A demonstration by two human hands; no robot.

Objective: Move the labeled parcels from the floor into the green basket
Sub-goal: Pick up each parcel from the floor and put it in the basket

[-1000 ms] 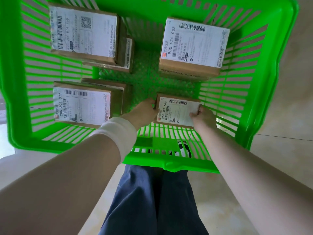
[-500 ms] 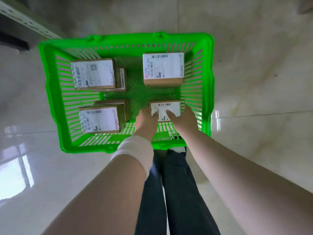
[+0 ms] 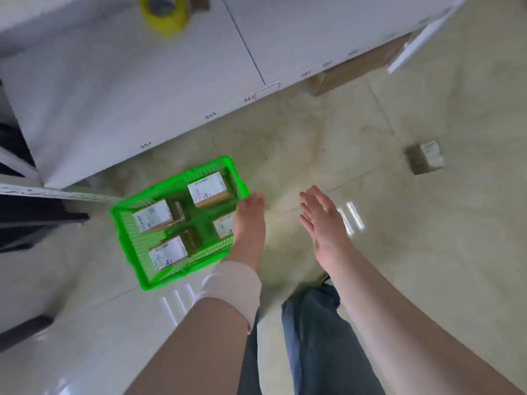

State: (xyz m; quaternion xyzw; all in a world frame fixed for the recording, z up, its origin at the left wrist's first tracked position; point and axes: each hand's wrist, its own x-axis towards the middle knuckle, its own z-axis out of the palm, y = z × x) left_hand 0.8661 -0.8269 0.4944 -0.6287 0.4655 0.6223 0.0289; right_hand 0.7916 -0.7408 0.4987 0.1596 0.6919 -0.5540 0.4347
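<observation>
— Where are the parcels?

— Four labelled parcels (image 3: 209, 188) sit label-up in the green basket (image 3: 122, 240), with at least two more partly hidden under them. One small parcel (image 3: 426, 157) lies on the floor (image 3: 427, 252), well apart from the basket and off to our right.

— And our hands?

— Both empty. Our right hand (image 3: 322, 220) hangs over bare tile, fingers (image 3: 309, 201) straight and spread. Our left hand (image 3: 249, 223) is over the basket's right rim. Its fingers seem loosely bent around nothing, though the blur makes that hard to be sure of.

— How will that parcel handle?

— We judge it light and stiff: a small cardboard box with firm edges, so it shouldn't crush. The label face may be slick, so we'd pinch across two opposite bare sides — thumb on one, fingers on the other. One hand should do.
</observation>
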